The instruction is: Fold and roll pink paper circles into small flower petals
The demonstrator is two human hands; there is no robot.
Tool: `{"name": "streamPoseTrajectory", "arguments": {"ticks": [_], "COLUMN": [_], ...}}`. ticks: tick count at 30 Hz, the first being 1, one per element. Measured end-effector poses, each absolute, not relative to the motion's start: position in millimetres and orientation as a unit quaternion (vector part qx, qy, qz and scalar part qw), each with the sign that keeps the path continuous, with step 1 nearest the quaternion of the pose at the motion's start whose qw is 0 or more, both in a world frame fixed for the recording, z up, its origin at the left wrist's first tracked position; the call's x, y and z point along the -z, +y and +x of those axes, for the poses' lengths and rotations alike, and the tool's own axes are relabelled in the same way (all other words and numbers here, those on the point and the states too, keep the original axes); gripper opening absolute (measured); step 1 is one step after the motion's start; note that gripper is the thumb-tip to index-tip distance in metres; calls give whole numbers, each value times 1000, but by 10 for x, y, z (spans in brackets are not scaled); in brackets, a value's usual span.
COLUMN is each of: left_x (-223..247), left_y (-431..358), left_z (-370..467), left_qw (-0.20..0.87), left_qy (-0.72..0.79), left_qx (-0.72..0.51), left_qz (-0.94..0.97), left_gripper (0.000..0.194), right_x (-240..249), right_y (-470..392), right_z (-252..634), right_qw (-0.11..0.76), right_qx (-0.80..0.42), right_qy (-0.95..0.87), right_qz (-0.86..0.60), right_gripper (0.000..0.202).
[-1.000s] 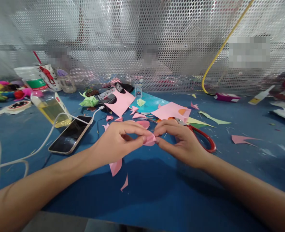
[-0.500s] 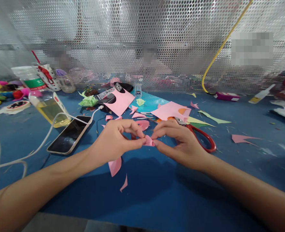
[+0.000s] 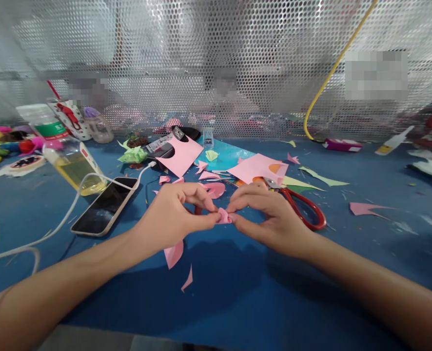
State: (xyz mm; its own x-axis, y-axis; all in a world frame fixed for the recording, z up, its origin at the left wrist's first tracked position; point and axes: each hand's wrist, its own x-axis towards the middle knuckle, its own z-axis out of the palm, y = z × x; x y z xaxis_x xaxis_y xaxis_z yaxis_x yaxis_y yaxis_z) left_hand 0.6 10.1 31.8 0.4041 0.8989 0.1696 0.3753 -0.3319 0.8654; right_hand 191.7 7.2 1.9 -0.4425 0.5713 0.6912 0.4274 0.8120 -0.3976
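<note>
A small rolled piece of pink paper (image 3: 224, 216) is pinched above the blue table between both my hands. My left hand (image 3: 181, 209) grips its left end with thumb and fingers. On the other end, my right hand (image 3: 270, 214) closes its thumb and fingertips. Red-handled scissors (image 3: 313, 224) lie just beyond my right hand, their blades partly covered by paper. Behind my fingers is a curved pink cutout (image 3: 215, 189). A pink petal-shaped piece (image 3: 174, 253) and a thin pink scrap (image 3: 188, 279) rest below my left hand.
A phone (image 3: 104, 209) with a white cable and a bottle of yellow liquid (image 3: 77, 168) stand at left. Cut pink sheets (image 3: 258, 168) lie at the back before a perforated metal screen (image 3: 186, 58). A glue bottle (image 3: 394, 141) is at far right.
The pink paper piece has shifted very slightly and looks a little more curled between my fingertips. Both hands keep their pinch, and the things on the table stay put.
</note>
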Motion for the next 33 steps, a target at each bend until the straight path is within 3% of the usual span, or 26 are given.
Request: {"name": "streamPoseTrajectory", "arguments": {"ticks": [12,22,33], "left_x": [-343,-332,-345], "left_y": [152,225,212], "left_z": [-25,-50,-62], "left_qw": [480,534,502], "left_qy": [416,406,404], "left_qx": [-252,-192,-165], "left_qz": [730,717,747], "left_gripper": [24,14,14], "right_x": [-15,-5,30], "right_y": [79,79,62], "right_z": [1928,1931,1925], "right_qw": [422,385,344], "right_qx": [-120,-147,-181], "right_qy": [-851,-865,-879], "right_qz": [-287,-288,-276], "right_gripper": [8,5,5]}}
